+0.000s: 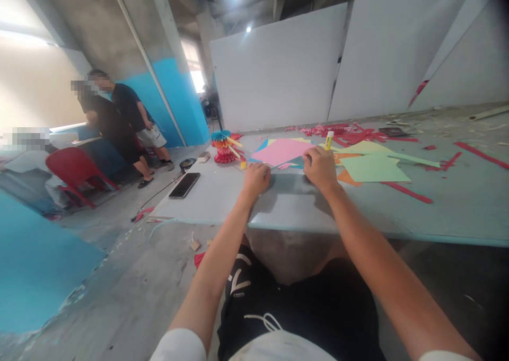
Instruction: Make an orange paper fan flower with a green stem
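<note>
My right hand (320,167) grips a white glue stick (328,141) with a yellow end, which stands upright above my fist. My left hand (256,179) rests on the pale grey tabletop (217,199), its fingers pinching what looks like a thin paper strip (276,166). Just beyond my hands lies a pink paper sheet (280,151). Light green sheets (369,168) lie to the right of my right hand. A multicoloured paper honeycomb ornament (224,146) stands further left, beyond my left hand. A black smartphone (184,185) lies face up near the table's left edge.
Red paper strips and scraps (407,192) litter the table's right and far sides. White boards (278,67) stand behind it. To the left, two people (119,117) stand on the concrete floor near a red plastic chair (75,170), and another person (27,170) sits at the far left.
</note>
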Motion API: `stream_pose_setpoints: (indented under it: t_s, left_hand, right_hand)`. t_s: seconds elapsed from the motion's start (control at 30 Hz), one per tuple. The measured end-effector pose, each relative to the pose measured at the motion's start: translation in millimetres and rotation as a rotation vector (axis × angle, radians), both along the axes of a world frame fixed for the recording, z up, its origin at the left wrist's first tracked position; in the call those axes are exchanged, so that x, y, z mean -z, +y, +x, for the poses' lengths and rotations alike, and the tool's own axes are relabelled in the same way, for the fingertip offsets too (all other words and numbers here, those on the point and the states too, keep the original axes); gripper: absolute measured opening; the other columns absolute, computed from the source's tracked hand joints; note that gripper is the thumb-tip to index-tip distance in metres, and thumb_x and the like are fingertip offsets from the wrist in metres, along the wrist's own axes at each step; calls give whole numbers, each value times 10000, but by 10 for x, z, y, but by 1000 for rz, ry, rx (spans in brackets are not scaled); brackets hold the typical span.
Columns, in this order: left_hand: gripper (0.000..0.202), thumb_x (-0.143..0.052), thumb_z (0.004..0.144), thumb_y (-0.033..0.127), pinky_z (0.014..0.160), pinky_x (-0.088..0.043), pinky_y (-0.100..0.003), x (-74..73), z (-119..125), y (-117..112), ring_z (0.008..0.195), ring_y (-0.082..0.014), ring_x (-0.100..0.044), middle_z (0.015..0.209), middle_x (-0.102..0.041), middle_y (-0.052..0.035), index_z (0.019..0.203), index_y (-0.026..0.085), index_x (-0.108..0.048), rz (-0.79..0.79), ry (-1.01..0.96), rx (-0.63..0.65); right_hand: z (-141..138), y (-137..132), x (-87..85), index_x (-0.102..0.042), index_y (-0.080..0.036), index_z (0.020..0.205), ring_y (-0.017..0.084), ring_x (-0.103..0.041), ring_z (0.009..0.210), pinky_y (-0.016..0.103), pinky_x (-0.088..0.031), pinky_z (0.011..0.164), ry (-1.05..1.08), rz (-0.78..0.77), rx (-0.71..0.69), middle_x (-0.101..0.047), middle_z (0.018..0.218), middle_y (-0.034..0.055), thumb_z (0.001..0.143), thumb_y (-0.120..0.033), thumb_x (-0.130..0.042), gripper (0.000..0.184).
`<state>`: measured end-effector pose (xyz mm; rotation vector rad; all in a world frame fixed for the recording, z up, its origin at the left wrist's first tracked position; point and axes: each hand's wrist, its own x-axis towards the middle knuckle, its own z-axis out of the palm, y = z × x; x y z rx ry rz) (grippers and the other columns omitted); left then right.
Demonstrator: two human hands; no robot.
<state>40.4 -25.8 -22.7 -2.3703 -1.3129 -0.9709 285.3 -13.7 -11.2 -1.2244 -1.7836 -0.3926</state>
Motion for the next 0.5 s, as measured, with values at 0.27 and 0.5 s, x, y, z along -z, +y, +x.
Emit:
stream_pose_setpoints:
  t_s: [0.27, 0.5]
  left_hand:
    - [234, -471, 942, 149, 901, -398, -448, -36, -178, 14, 985, -294, -617, 929, -726, -127, 853, 198, -682, 49, -144, -247]
    - [256, -433, 933, 111, 920, -431, -459, -11, -242, 45, 998, -296, -621, 1034, -710, -167, 979, 175, -677, -66, -309, -314]
  right_hand:
    - [90, 7, -43, -618, -207, 828, 265, -575, 871, 400, -373, 809, 19, -6, 39, -701, 915, 118, 886, -176, -456, 174]
    - [314, 88, -43, -618, -200, 955, 244, -625, 875, 380, -477, 816, 485, 45, 12, -689, 921, 98, 966, -310, -451, 200]
